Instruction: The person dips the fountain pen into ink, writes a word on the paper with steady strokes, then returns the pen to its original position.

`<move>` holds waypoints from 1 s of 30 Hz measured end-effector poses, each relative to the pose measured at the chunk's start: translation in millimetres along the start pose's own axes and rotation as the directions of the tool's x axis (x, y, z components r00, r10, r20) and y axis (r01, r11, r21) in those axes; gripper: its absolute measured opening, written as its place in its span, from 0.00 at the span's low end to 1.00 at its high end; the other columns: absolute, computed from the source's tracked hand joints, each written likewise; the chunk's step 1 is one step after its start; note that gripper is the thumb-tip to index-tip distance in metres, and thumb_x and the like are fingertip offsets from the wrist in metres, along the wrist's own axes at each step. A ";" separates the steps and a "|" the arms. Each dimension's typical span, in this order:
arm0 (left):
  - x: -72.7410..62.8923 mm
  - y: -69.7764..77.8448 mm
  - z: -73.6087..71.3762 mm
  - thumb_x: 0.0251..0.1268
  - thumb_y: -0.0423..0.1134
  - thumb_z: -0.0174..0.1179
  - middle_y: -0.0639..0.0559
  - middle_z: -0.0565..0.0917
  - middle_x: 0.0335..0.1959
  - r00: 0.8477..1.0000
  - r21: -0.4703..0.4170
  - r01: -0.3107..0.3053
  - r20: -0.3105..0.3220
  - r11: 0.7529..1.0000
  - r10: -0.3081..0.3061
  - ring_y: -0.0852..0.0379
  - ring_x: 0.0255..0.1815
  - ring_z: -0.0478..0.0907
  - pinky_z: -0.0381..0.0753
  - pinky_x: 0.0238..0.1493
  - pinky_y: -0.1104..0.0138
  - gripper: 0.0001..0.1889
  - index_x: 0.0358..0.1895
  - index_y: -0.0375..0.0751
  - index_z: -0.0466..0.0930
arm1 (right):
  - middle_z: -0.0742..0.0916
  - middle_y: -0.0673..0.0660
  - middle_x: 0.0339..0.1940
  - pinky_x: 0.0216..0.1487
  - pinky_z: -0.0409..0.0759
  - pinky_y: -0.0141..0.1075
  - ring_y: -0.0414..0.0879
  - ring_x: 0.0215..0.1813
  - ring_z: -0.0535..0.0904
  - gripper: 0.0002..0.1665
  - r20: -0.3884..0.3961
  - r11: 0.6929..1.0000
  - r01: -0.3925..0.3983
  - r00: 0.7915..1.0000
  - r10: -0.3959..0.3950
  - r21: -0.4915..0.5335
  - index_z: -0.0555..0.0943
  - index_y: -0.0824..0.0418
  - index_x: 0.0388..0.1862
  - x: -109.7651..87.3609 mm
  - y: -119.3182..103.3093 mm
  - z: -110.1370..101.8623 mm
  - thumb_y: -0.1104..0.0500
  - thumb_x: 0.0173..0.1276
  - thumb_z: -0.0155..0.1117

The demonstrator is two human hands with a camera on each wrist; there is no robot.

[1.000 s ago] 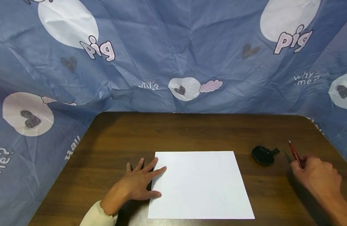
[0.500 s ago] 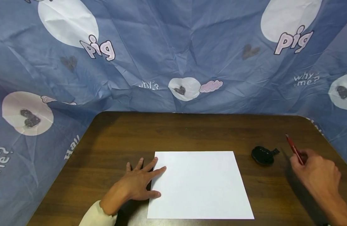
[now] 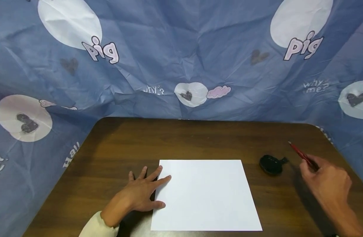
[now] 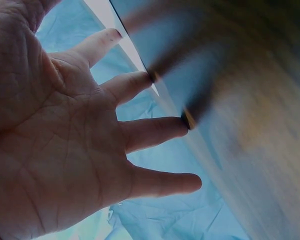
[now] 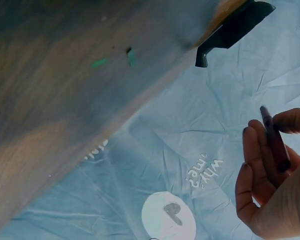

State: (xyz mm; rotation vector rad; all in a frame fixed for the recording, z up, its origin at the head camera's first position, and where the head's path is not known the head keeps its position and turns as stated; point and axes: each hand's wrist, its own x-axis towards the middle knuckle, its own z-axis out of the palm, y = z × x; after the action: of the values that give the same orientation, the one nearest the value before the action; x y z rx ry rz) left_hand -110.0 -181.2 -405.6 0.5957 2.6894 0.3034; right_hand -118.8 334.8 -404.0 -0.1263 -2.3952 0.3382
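Note:
A white sheet of paper lies flat on the table. My left hand rests at its left edge with straight, spread fingers; the thumb and forefinger reach onto the sheet. The left wrist view shows that palm. Over the right side of the table, my right hand pinches a red pen, whose silvery end points up and to the left. In the right wrist view, thumb and fingers hold the same pen. Left of this hand sits a small black oval dish with a short handle.
The dark brown wooden table has rounded far corners. Behind it and along the sides hangs a blue printed cloth. A shadow from my right arm falls across the table's right side.
My right hand has shifted slightly left, and the pen has swung so its silvery end leans further left. My left hand keeps its place on the paper. The head view has shifted a little.

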 end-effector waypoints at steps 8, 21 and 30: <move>1.2 -1.0 -1.0 0.56 0.66 0.66 0.51 0.51 0.81 1.000 0.008 -0.002 0.003 1.000 0.002 0.24 0.75 0.48 0.43 0.58 0.21 0.44 0.77 0.66 0.61 | 0.87 0.70 0.29 0.26 0.68 0.60 0.67 0.22 0.78 0.16 -0.127 0.985 0.164 0.979 -0.157 0.049 0.88 0.69 0.38 -1.4 1.6 3.2 0.60 0.53 0.67; 2.8 -1.6 -5.1 0.56 0.66 0.67 0.51 0.52 0.81 1.000 0.021 0.016 -0.013 1.000 -0.016 0.25 0.76 0.48 0.44 0.59 0.21 0.44 0.77 0.67 0.61 | 0.85 0.68 0.26 0.29 0.66 0.56 0.63 0.24 0.78 0.37 -0.218 0.955 0.289 0.938 -0.270 0.063 0.87 0.69 0.34 6.6 -4.3 6.6 0.35 0.68 0.51; 2.2 -2.6 0.5 0.57 0.68 0.64 0.50 0.52 0.81 1.000 0.023 -0.006 0.009 1.000 0.005 0.23 0.74 0.50 0.45 0.57 0.21 0.43 0.77 0.68 0.59 | 0.84 0.68 0.22 0.34 0.69 0.59 0.62 0.20 0.75 0.39 -0.165 0.947 0.307 0.943 -0.288 0.100 0.86 0.69 0.32 2.5 -3.7 7.4 0.35 0.68 0.48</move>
State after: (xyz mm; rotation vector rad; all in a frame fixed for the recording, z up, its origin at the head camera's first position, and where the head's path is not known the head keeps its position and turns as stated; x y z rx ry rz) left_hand -112.6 -182.4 -407.5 0.6099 2.6865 0.2711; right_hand -125.5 330.2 -406.7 0.2586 -2.1968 0.3215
